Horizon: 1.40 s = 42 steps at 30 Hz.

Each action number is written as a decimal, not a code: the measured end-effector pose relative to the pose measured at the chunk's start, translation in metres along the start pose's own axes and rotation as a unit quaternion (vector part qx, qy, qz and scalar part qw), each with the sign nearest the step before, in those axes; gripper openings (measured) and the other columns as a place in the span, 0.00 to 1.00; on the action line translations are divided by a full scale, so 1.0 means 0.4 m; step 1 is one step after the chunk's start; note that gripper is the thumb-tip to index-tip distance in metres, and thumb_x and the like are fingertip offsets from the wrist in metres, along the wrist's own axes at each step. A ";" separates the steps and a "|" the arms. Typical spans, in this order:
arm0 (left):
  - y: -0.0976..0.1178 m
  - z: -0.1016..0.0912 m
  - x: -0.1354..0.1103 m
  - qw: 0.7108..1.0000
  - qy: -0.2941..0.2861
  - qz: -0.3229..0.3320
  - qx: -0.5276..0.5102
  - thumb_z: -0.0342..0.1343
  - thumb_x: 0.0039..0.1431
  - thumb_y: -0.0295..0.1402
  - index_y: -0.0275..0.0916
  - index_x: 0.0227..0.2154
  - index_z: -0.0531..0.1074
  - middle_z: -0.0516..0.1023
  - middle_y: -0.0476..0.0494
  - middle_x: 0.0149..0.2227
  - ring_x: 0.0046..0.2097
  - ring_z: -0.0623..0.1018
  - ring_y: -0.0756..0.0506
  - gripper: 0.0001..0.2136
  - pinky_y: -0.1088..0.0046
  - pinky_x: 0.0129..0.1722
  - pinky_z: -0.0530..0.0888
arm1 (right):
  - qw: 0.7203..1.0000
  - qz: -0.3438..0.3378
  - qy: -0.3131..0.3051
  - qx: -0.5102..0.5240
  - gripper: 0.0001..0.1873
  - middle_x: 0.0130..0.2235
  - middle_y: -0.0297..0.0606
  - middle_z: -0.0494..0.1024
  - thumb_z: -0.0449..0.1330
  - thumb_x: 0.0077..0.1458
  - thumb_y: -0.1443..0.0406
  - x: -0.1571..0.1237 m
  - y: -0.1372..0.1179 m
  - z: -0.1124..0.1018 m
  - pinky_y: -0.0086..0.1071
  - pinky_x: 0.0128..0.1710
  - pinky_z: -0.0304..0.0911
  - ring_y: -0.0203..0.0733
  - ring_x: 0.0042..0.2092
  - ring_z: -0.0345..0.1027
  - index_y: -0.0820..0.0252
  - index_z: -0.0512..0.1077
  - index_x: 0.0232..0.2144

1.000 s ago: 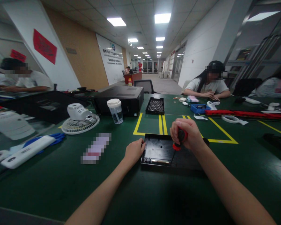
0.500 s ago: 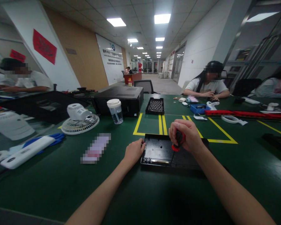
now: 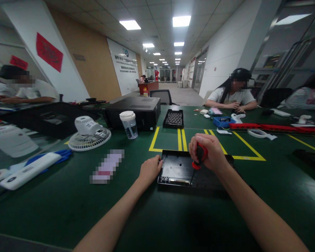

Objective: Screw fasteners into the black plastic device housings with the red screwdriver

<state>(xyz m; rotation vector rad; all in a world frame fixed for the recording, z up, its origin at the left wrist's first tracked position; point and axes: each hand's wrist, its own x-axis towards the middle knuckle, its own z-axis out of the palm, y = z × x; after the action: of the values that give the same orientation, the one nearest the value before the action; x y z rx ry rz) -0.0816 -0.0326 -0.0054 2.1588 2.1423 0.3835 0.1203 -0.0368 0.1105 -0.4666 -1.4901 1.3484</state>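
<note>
Apparently steadied, black tray (image 3: 174, 169) lies flat on green table (image 3: 147, 224), within easy reach, next to yellow tape (image 3: 155, 150). Left hand (image 3: 150, 169) at tray's left edge, likely against sliding; cannot tell if rim pinched. Right hand (image 3: 210, 150), apart from left, wrapped round screwdriver (image 3: 196, 165), steep, tip down, presumably for direct pressure. Tray shallow, glossy; small dark hole (image 3: 180, 164), pale strip (image 3: 182, 181) near front edge.

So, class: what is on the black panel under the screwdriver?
The black panel shows a dark hole and, near the screwdriver, a pale strip along the near edge. The right hand and forearm cover part of its right side; anything there is hidden.
</note>
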 end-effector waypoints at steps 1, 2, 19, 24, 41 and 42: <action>0.001 -0.001 -0.001 1.000 0.001 0.002 -0.001 0.40 0.60 0.42 0.42 0.37 0.66 0.76 0.45 0.34 0.36 0.75 0.46 0.14 0.73 0.34 0.68 | 1.000 -0.003 -0.005 0.007 0.15 0.15 0.34 0.65 0.50 0.51 0.63 0.000 -0.002 0.000 0.24 0.11 0.49 0.32 0.15 0.57 0.64 0.65 0.17; 0.002 -0.003 -0.001 1.000 0.001 0.003 -0.001 0.40 0.60 0.42 0.42 0.37 0.66 0.76 0.45 0.34 0.36 0.75 0.46 0.13 0.73 0.34 0.68 | 1.000 -0.007 -0.012 0.015 0.15 0.16 0.35 0.65 0.49 0.50 0.63 -0.001 -0.004 0.001 0.25 0.11 0.50 0.33 0.15 0.58 0.65 0.65 0.17; 0.006 -0.005 -0.004 1.000 -0.008 -0.007 0.003 0.40 0.60 0.42 0.42 0.38 0.67 0.76 0.44 0.35 0.37 0.75 0.46 0.13 0.73 0.35 0.68 | 0.999 0.008 -0.027 0.041 0.13 0.20 0.38 0.66 0.46 0.46 0.63 -0.017 -0.018 -0.006 0.29 0.16 0.54 0.37 0.19 0.60 0.64 0.67 0.21; 0.011 -0.014 -0.008 1.000 -0.016 -0.018 -0.002 0.41 0.60 0.41 0.42 0.39 0.67 0.76 0.44 0.36 0.38 0.75 0.46 0.13 0.73 0.36 0.68 | 1.000 -0.009 -0.015 0.026 0.12 0.19 0.37 0.66 0.47 0.45 0.63 -0.024 -0.020 0.001 0.29 0.16 0.54 0.36 0.18 0.59 0.64 0.66 0.20; 0.002 -0.003 -0.004 1.000 -0.008 -0.004 -0.001 0.40 0.60 0.43 0.43 0.38 0.66 0.76 0.44 0.35 0.37 0.75 0.45 0.14 0.72 0.35 0.68 | 0.999 -0.027 -0.026 0.025 0.13 0.18 0.37 0.65 0.45 0.46 0.65 -0.025 -0.023 0.007 0.29 0.16 0.52 0.36 0.17 0.59 0.64 0.66 0.20; 0.002 -0.004 -0.004 1.000 -0.009 -0.004 -0.001 0.40 0.60 0.42 0.43 0.38 0.66 0.76 0.44 0.35 0.37 0.75 0.45 0.14 0.72 0.35 0.68 | 0.999 -0.027 -0.026 0.025 0.13 0.19 0.37 0.66 0.45 0.46 0.65 -0.025 -0.024 0.007 0.29 0.16 0.52 0.36 0.17 0.59 0.64 0.66 0.20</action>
<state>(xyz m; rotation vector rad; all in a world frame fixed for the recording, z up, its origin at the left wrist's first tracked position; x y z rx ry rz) -0.0811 -0.0346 -0.0037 2.1435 2.1391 0.3649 0.1249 -0.0492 0.1151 -0.3587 -1.4975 1.3621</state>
